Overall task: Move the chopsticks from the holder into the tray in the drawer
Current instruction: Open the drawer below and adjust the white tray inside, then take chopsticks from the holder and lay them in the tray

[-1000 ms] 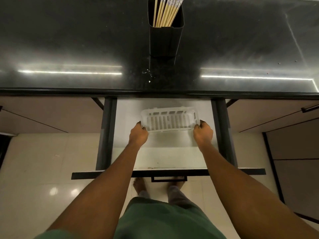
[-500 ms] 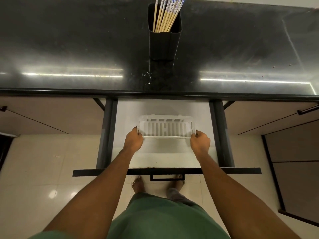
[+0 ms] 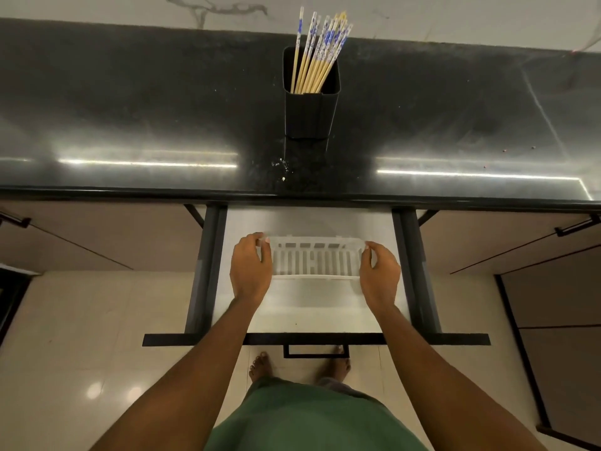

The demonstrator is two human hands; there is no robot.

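I am standing in a home kitchen. The black polished stone counter [image 3: 130, 118] runs across in front of me, with a pale marble-veined wall [image 3: 130, 8] just behind it. On the counter stands a black holder [image 3: 310, 115] full of chopsticks [image 3: 320, 50]. Below the counter's front edge an open drawer [image 3: 312, 307] juts toward me, flat-fronted cabinet doors [image 3: 97, 236] on either side, and glossy cream floor tiles [image 3: 81, 353] lie under my bare feet [image 3: 260, 366].
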